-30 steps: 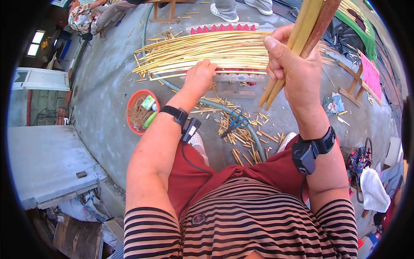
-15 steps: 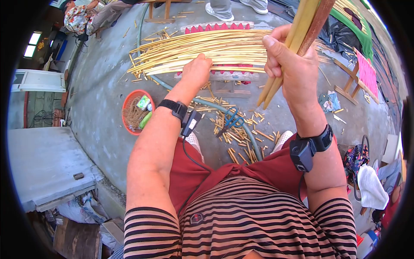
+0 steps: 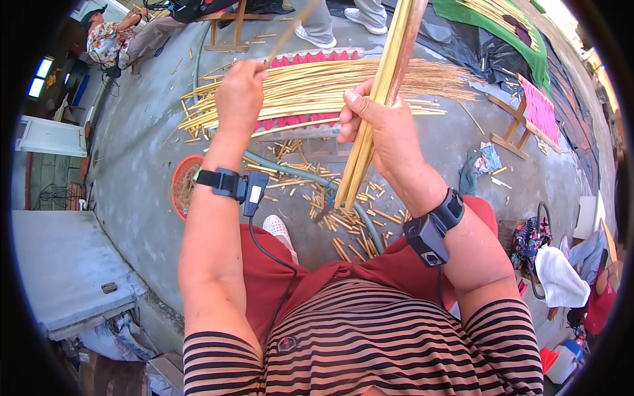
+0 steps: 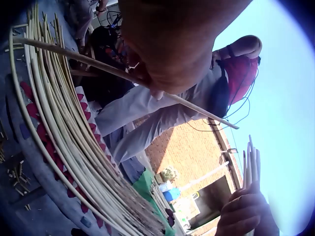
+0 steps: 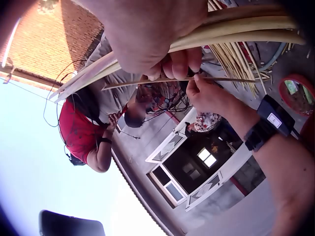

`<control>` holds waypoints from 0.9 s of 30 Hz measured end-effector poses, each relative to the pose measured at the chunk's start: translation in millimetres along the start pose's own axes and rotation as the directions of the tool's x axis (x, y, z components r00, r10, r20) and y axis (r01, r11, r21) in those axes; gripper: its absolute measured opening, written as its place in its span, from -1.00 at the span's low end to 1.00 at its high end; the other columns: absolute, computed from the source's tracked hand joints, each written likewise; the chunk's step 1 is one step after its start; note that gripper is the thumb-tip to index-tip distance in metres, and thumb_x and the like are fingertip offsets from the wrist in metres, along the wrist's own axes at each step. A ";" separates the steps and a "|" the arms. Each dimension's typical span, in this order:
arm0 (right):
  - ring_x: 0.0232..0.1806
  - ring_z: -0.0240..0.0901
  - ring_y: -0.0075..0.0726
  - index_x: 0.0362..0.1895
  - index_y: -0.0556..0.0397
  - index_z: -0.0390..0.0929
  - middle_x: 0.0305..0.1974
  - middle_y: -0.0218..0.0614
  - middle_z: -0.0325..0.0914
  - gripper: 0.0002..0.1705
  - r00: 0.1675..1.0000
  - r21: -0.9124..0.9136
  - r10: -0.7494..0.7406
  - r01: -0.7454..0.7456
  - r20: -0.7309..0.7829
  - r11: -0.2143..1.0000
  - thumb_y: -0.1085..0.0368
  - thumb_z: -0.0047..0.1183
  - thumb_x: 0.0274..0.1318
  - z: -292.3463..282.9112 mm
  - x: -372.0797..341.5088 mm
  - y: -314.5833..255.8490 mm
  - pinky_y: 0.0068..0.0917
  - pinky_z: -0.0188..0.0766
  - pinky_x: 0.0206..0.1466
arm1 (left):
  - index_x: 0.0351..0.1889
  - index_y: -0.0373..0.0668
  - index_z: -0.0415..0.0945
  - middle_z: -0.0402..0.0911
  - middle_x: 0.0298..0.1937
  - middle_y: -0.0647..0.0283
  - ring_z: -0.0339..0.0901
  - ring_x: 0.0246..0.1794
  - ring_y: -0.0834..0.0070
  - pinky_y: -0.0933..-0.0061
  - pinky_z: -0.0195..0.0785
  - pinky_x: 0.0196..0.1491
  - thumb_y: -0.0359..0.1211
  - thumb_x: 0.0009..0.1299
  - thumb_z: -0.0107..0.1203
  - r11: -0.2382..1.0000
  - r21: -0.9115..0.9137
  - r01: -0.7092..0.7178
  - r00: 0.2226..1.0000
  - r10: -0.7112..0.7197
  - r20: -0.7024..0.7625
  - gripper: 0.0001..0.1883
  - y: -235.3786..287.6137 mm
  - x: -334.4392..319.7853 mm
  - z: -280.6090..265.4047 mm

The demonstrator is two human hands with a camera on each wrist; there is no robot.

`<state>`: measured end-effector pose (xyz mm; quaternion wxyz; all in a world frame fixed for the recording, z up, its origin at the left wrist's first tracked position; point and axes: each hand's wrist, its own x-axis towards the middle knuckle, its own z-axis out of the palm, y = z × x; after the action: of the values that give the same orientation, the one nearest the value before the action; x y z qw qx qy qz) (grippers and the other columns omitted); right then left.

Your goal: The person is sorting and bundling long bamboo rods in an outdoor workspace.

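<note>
My right hand (image 3: 389,125) grips a small bundle of thick yellow stalks (image 3: 358,175), one side of it reddish-brown, held upright and slanting. To its left, my left hand (image 3: 241,96) is raised over the near left part of a stalk pile (image 3: 310,89). Its fingers pinch one thin stalk (image 4: 98,62), which sticks out on both sides of the hand in the left wrist view. The pile of long yellow stalks lies crosswise on a low rack with pink webbing (image 3: 330,119), its fine brushy ends (image 3: 442,76) to the right.
Cut stalk pieces (image 3: 340,247) litter the concrete around a hose (image 3: 290,169) by my feet. An orange basket (image 3: 179,198) stands at left. Another pink-webbed rack (image 3: 538,112) is at right. A person in grey trousers (image 3: 317,26) stands beyond the pile.
My left hand has risen from the pile's near edge, moving left, with a single stalk in its fingers. My right hand and its bundle have shifted left and lower in the head view.
</note>
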<state>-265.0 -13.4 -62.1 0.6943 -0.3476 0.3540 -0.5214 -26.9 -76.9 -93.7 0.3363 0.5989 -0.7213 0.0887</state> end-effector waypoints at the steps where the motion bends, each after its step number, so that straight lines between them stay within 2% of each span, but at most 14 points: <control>1: -0.55 0.52 -0.39 -0.33 0.06 0.36 -0.50 -0.28 0.51 -0.87 1.000 0.010 0.029 -0.029 0.007 1.000 0.34 0.04 0.15 -0.5 2.1 4.1 -0.52 0.51 -0.49 | -0.26 -0.14 0.53 0.55 -0.42 0.32 0.52 -0.46 0.42 0.38 0.41 -0.37 -0.39 0.25 0.15 0.983 -0.140 0.116 0.993 -0.115 0.013 -0.88 3.5 10.3 -13.2; 2: -0.52 0.54 -0.36 -0.31 0.06 0.35 -0.48 -0.25 0.52 -0.87 0.999 0.019 0.036 -0.037 0.010 0.999 0.33 0.04 0.16 0.6 3.8 9.4 -0.50 0.53 -0.46 | -0.24 -0.15 0.54 0.55 -0.44 0.35 0.50 -0.49 0.50 0.44 0.41 -0.38 -0.39 0.28 0.14 0.933 -0.274 0.232 0.973 -0.229 0.041 -0.87 7.7 18.1 -25.9; 3: -0.48 0.56 -0.33 -0.29 0.07 0.35 -0.45 -0.22 0.53 -0.86 0.999 0.025 0.046 -0.046 0.013 0.999 0.32 0.04 0.17 2.0 5.1 14.7 -0.48 0.55 -0.44 | -0.23 -0.18 0.54 0.55 -0.44 0.36 0.48 -0.50 0.57 0.50 0.41 -0.38 -0.39 0.30 0.13 0.815 -0.476 0.331 0.943 -0.280 0.177 -0.87 13.1 24.0 -39.2; 5: -0.33 0.61 -0.19 -0.24 0.09 0.34 -0.35 -0.12 0.56 -0.83 0.996 -0.007 0.077 -0.076 0.046 0.997 0.31 0.03 0.19 4.1 6.0 21.0 -0.40 0.59 -0.30 | -0.21 -0.24 0.55 0.54 -0.45 0.40 0.44 -0.52 0.70 0.63 0.40 -0.38 -0.39 0.33 0.11 0.418 -0.737 0.531 0.847 -0.276 0.454 -0.86 23.4 27.4 -58.3; 8: -0.26 0.60 -0.17 -0.22 0.10 0.34 -0.30 -0.10 0.55 -0.82 0.991 -0.055 0.096 -0.091 0.093 0.994 0.31 0.04 0.18 13.6 4.2 36.6 -0.36 0.58 -0.22 | -0.23 -0.27 0.54 0.55 -0.45 0.37 0.43 -0.52 0.72 0.67 0.41 -0.38 -0.39 0.32 0.12 0.171 -0.806 0.567 0.822 -0.188 0.538 -0.86 30.5 18.4 -49.1; 9: -0.21 0.59 -0.15 -0.20 0.11 0.34 -0.26 -0.07 0.55 -0.81 0.992 -0.087 0.093 -0.085 0.090 0.993 0.32 0.04 0.18 17.8 2.0 39.9 -0.34 0.57 -0.17 | -0.23 -0.25 0.54 0.55 -0.45 0.39 0.43 -0.52 0.71 0.67 0.41 -0.38 -0.39 0.32 0.13 0.118 -0.806 0.580 0.811 -0.173 0.559 -0.86 36.3 13.8 -46.8; 12: -0.23 0.59 -0.14 -0.15 0.12 0.34 -0.26 -0.08 0.55 -0.78 0.970 -0.054 0.129 -0.120 0.206 0.991 0.32 0.04 0.18 25.5 -2.1 41.9 -0.36 0.57 -0.16 | -0.24 -0.25 0.54 0.55 -0.45 0.40 0.43 -0.51 0.72 0.66 0.41 -0.39 -0.38 0.31 0.14 0.187 -0.804 0.565 0.824 -0.173 0.539 -0.86 31.8 6.9 -27.0; 13: -0.34 0.58 -0.29 -0.17 0.11 0.37 -0.33 -0.18 0.55 -0.78 0.954 -0.018 0.198 -0.199 0.225 0.980 0.32 0.06 0.16 27.4 -2.1 41.3 -0.43 0.56 -0.25 | -0.24 -0.21 0.55 0.55 -0.47 0.42 0.42 -0.54 0.72 0.67 0.38 -0.41 -0.36 0.35 0.10 0.202 -0.812 0.548 0.836 -0.157 0.525 -0.87 35.1 1.8 -22.3; 16: -0.50 0.52 -0.51 -0.32 0.08 0.46 -0.46 -0.32 0.54 -0.87 0.938 -0.257 0.255 -0.193 0.235 0.947 0.33 0.11 0.10 20.5 0.4 39.0 -0.59 0.50 -0.44 | -0.31 -0.11 0.48 0.46 -0.57 0.41 0.40 -0.71 0.61 0.61 0.30 -0.64 -0.32 0.40 0.01 0.099 -0.772 0.628 0.775 -0.176 0.607 -0.90 68.3 -14.0 -31.5; 17: -0.56 0.43 -0.56 -0.30 0.08 0.43 -0.51 -0.41 0.48 -0.83 0.944 -0.310 0.218 -0.136 0.247 0.941 0.29 0.12 0.11 18.0 0.6 35.9 -0.60 0.40 -0.52 | -0.11 -0.21 0.50 0.58 -0.36 0.27 0.54 -0.53 0.50 0.50 0.47 -0.43 -0.37 0.40 -0.01 0.261 -0.732 0.629 0.775 -0.136 0.617 -0.82 56.1 -21.0 -25.5; 20: -0.60 0.30 -0.61 -0.25 0.06 0.40 -0.53 -0.46 0.37 -0.84 0.985 -0.357 -0.062 0.117 0.162 0.927 0.30 0.07 0.15 11.6 -2.7 13.1 -0.64 0.30 -0.54 | -0.24 -0.16 0.56 0.54 -0.51 0.42 0.40 -0.59 0.71 0.68 0.34 -0.45 -0.35 0.39 0.03 0.665 -0.489 0.565 0.717 -0.101 0.690 -0.87 50.9 -35.8 -20.1; 22: -0.74 0.22 -0.57 -0.32 0.07 0.37 -0.62 -0.42 0.36 -0.83 0.975 -0.235 -0.221 0.209 -0.024 0.949 0.31 0.10 0.14 22.3 -20.6 -41.3 -0.64 0.24 -0.63 | -0.24 -0.16 0.57 0.53 -0.55 0.39 0.41 -0.60 0.71 0.67 0.33 -0.47 -0.34 0.39 0.01 0.842 -0.281 0.460 0.493 0.021 0.870 -0.85 50.3 -52.9 -14.3; 24: -0.71 0.24 -0.57 -0.32 0.08 0.37 -0.62 -0.41 0.35 -0.82 0.920 -0.237 -0.389 0.389 0.051 0.890 0.31 0.12 0.13 6.8 -29.6 -53.4 -0.63 0.25 -0.61 | -0.21 -0.20 0.57 0.55 -0.52 0.33 0.46 -0.57 0.66 0.59 0.37 -0.44 -0.38 0.34 0.05 0.878 -0.138 0.458 0.206 0.046 0.977 -0.85 38.2 -82.9 9.3; 27: -0.69 0.23 -0.57 -0.31 0.08 0.35 -0.62 -0.41 0.33 -0.81 0.876 -0.190 -0.476 0.483 0.084 0.855 0.30 0.11 0.14 -8.6 -44.5 -63.0 -0.62 0.25 -0.58 | -0.10 -0.13 0.59 0.66 -0.21 0.20 0.58 -0.24 0.38 0.34 0.42 -0.16 -0.41 0.17 0.21 0.966 -0.185 0.180 -0.004 0.189 0.982 -0.70 6.4 -155.3 70.5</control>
<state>-311.7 15.3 -7.0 0.5090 -0.5029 0.2964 -0.6325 -50.9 12.3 -237.2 -0.1999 0.4323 -0.7519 -0.4557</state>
